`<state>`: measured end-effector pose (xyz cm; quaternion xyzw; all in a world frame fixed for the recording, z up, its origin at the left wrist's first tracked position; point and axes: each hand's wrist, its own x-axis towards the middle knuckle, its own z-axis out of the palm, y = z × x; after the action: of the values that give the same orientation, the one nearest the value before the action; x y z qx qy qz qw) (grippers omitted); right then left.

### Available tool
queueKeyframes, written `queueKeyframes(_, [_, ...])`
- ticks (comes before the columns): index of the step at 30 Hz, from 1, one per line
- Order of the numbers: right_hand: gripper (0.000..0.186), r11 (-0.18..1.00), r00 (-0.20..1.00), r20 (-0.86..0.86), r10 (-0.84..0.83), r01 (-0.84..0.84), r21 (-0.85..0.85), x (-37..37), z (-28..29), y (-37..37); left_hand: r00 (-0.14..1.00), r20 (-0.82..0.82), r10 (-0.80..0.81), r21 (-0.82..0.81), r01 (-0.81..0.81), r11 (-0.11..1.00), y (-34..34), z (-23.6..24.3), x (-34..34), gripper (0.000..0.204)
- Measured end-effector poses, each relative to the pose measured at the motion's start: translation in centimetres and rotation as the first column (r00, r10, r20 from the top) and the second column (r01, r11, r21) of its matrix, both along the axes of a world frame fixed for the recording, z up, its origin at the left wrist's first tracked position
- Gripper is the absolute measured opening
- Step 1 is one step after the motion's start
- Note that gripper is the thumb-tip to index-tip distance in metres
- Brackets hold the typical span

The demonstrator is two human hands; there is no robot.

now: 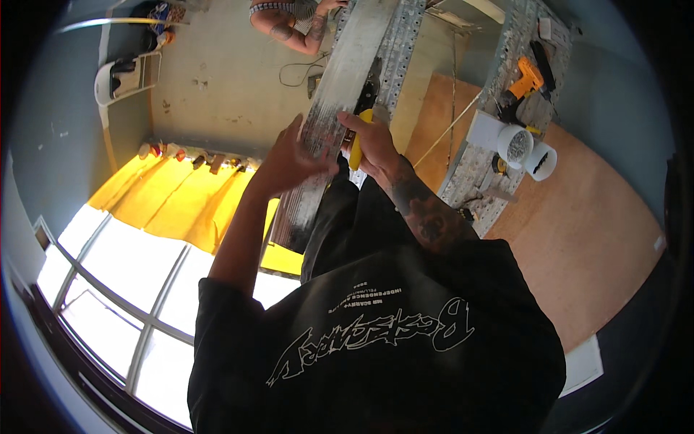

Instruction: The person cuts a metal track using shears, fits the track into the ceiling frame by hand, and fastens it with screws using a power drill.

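Note:
My left hand [283, 163] grips the near part of a long, weathered grey strip [350, 61] at its left edge, thumb and fingers spread across it. My right hand [370, 141] is closed on yellow-handled cutters [360, 143], whose dark head reaches up along the strip's right side, beside a perforated metal piece [401, 40]. The jaws are too dark to tell whether they touch the metal.
A co-worker's tattooed arm [307, 32] is at the top. A worn board [477, 166] on the right holds an orange drill [524, 76] and white tubs [517, 145]. A yellow sheet [181, 199] hangs above bright windows [137, 282]; a plywood panel [578, 253] stands right.

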<state>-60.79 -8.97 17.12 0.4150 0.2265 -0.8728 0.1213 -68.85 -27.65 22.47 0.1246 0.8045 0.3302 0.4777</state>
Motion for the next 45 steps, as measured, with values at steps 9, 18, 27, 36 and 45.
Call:
queueKeyframes(9, [0.034, 0.998, 0.995, 0.096, -0.03, 0.036, -0.057, 0.4, -1.9, -0.4, 0.996, -0.066, 0.058, -0.261, -0.073, 0.962, -1.0, 4.3, 2.4, 0.112])
queueKeyframes(18, [0.062, 0.316, 0.362, -0.097, 0.927, -0.619, 0.719, 8.4, -4.1, 8.7, 0.982, 0.146, 0.118, -0.117, -0.102, 0.988, -6.2, 3.2, -1.9, 0.118])
queueKeyframes(27, [0.073, 0.271, 0.213, -0.175, 0.961, -0.611, 0.744, 5.0, -2.0, 6.4, 0.994, 0.086, 0.071, -0.066, -0.066, 0.996, -6.7, 3.1, -2.0, 0.115])
queueKeyframes(36, [0.079, 0.288, 0.178, -0.226, 0.958, -0.61, 0.739, 2.3, -2.1, 5.6, 0.986, 0.139, 0.094, -0.056, -0.087, 0.995, -7.0, 3.2, -2.8, 0.118])
queueKeyframes(45, [0.08, 0.32, 0.188, -0.261, 0.947, -0.631, 0.707, 1.6, -1.4, 5.2, 0.982, 0.172, 0.079, -0.075, -0.067, 0.995, -7.5, 3.1, -3.3, 0.118])
